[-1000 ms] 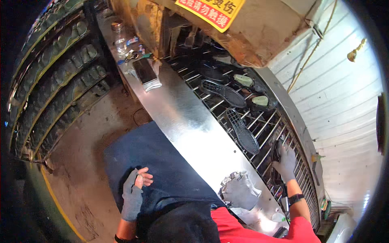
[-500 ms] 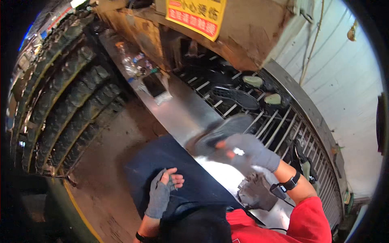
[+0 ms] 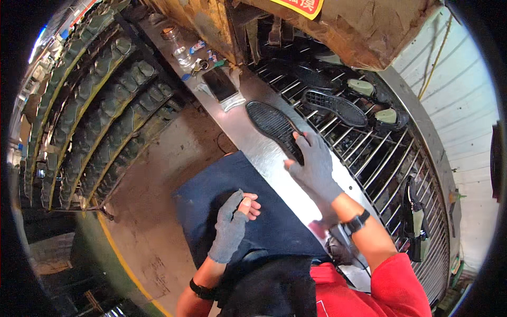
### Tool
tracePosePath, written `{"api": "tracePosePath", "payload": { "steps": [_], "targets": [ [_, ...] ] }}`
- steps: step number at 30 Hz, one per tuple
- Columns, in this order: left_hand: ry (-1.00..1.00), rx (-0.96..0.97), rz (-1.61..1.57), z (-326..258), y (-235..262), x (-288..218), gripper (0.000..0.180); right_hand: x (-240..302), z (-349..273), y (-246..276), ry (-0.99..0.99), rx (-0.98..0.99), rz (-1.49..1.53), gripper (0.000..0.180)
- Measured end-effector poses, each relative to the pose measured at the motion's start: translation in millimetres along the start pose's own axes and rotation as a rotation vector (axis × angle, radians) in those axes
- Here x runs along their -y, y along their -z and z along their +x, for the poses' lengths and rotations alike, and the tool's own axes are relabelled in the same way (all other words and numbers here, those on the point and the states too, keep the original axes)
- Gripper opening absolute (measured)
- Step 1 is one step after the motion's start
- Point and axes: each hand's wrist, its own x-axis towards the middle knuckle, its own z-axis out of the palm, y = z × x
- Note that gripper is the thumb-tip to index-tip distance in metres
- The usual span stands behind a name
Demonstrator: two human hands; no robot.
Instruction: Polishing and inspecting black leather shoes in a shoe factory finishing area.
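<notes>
Gripping one end of a black shoe sole (image 3: 274, 126), the right hand (image 3: 316, 168), in a grey fingerless glove, has fingers spread over it w/ thumb out to the side. Sole lies flat on the steel bench (image 3: 264, 158), just beside the wire rack (image 3: 380, 158). Left hand (image 3: 232, 224), also gloved, rests loosely curled on the dark blue apron (image 3: 222, 185), holding nothing, well apart from the sole. Another sole (image 3: 336, 107) sits on the rack beyond; a phone (image 3: 219, 84) lies on the bench past the held sole.

A black ribbed shoe sole (image 3: 274, 123) lies flat, tread up, on the steel counter, its long axis running from ten to four o'clock.
</notes>
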Motion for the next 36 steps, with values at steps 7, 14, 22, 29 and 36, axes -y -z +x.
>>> {"api": "tracePosePath", "payload": {
  "steps": [7, 14, 22, 29, 36],
  "targets": [
    [0.054, 0.011, -0.414, -7.8, -3.5, -7.5, 0.052, 35.4, -44.2, 42.2, 0.108, 0.566, 0.644, 0.065],
    [0.205, -0.013, -0.644, -26.5, 21.0, -9.2, 0.038, -152.2, -7.0, 74.0, -0.57, -0.112, 0.879, 0.08],
    [0.236, -0.221, -0.328, -53.7, 27.3, 57.2, 0.046, -327.4, 62.7, 102.9, -0.863, -0.128, 0.937, 0.077],
    [0.364, -0.326, -0.181, -38.4, 5.1, 52.3, 0.063, -381.0, 34.1, 113.3, -0.767, -0.137, 1.223, 0.048],
    [-0.287, -0.438, 0.137, -38.3, 41.5, 21.7, 0.045, -240.7, -144.6, 119.6, -0.804, -0.032, 1.372, 0.056]
  ]
}}
